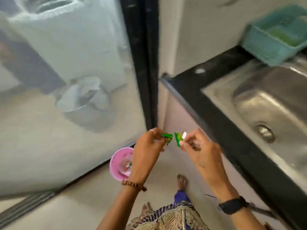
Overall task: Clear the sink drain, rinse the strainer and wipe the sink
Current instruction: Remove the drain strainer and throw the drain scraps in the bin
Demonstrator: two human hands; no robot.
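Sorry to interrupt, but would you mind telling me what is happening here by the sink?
A person stands beside the steel sink, pinching a small green wrapper in two pieces: one in the left hand, the other in the right hand. A pink bin with scraps sits on the floor below. The sink drain looks untouched, and a teal basket rests at the sink's far edge.

Your steel sink [259, 103] sits in the black worktop [206, 103] at right, basin bare, its round metal drain [264, 132] at the bottom.
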